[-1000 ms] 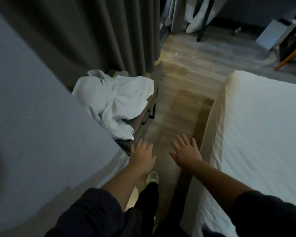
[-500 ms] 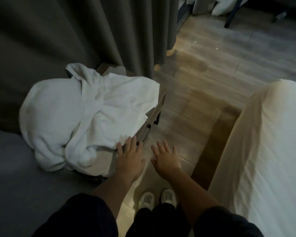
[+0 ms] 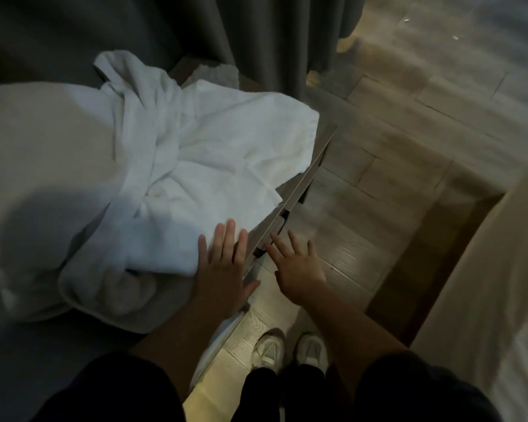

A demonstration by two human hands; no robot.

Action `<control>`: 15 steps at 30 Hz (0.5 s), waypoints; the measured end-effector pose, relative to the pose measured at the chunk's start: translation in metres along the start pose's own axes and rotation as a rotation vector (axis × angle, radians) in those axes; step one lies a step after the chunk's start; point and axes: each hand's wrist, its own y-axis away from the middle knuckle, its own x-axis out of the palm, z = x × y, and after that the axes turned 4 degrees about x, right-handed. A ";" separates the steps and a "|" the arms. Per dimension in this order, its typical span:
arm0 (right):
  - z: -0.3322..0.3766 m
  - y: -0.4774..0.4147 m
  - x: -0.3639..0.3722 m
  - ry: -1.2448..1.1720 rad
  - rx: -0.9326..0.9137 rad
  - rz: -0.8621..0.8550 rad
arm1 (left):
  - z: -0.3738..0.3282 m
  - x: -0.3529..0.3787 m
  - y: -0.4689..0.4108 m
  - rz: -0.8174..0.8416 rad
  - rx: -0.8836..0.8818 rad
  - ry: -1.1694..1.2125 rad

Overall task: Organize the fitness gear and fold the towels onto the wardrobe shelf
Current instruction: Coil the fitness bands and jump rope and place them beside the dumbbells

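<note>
**A:** What could go wrong from here?

**B:** The towel heap (image 3: 195, 166) is white, crumpled and twisted on itself. It is piled on the bedside table (image 3: 302, 184), with one corner reaching the table's front edge. If only the top layer gets pulled, I'd expect the rest to drag along and slide off onto the wooden floor (image 3: 409, 147). The folds look knotted in the middle, so a quick tug could tighten them rather than free a single towel.

**A:** Anything nearby to snag on?

**B:** The curtain (image 3: 256, 41) hangs just behind the heap, and the gap between the table and the bed (image 3: 485, 300) on the right is narrow. Shaking a towel out there could sweep it against either one. The light is dim too, so a seam or corner is easy to miss.

**A:** And the hands?

**B:** Both are spread flat and hold nothing. The left hand (image 3: 223, 275) has straight fingers lying over the near edge of the heap. I cannot tell whether they press the cloth or hover just above it. The right hand (image 3: 299, 269) is apart from the towels, fingers splayed, beside the table's front edge and over the floor.
</note>
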 end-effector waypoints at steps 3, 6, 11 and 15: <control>0.001 -0.006 0.001 0.019 0.002 0.085 | 0.003 0.003 0.001 0.001 0.025 -0.026; 0.001 -0.008 0.000 0.025 0.013 0.108 | 0.004 0.002 0.000 0.013 0.034 -0.035; -0.003 -0.012 -0.013 0.110 -0.006 0.090 | 0.003 -0.002 0.001 0.003 0.027 -0.056; -0.003 -0.010 -0.017 0.123 -0.003 0.114 | 0.004 -0.004 0.001 -0.003 0.038 -0.089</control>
